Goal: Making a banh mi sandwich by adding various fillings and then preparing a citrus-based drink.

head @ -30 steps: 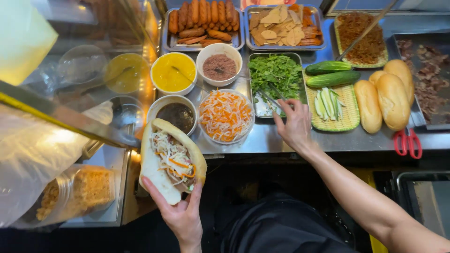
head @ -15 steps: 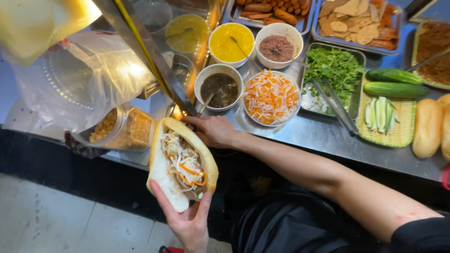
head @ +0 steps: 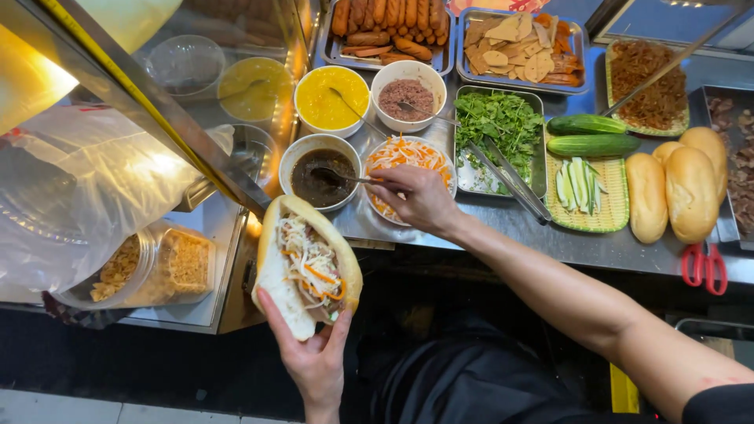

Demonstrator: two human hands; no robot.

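Left hand (head: 314, 353), lower centre, fingers wrapped under a split, filled roll (head: 305, 265). Right hand (head: 420, 196), centre, pinches a spoon (head: 338, 178) resting in the dark sauce bowl (head: 320, 170).

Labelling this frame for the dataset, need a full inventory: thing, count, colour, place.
filled sandwich: 1, pale bread, shredded veg, in left hand
dark sauce bowl: 1, white, brown sauce, spoon in it
pickled carrot bowl: 1, orange-white, under right hand
yellow sauce bowl: 1, back left
minced meat bowl: 1, white, brown filling
herb tray: 1, steel, green leaves, tongs across
sausage tray: 1, brown, back
cucumbers: 2 whole, green
cucumber basket: 1, green, slices inside
bread rolls: about 4, golden, right
scissors: 1, red handles, counter edge
left hand: grip shut on sandwich
right hand: grip shut on spoon handle
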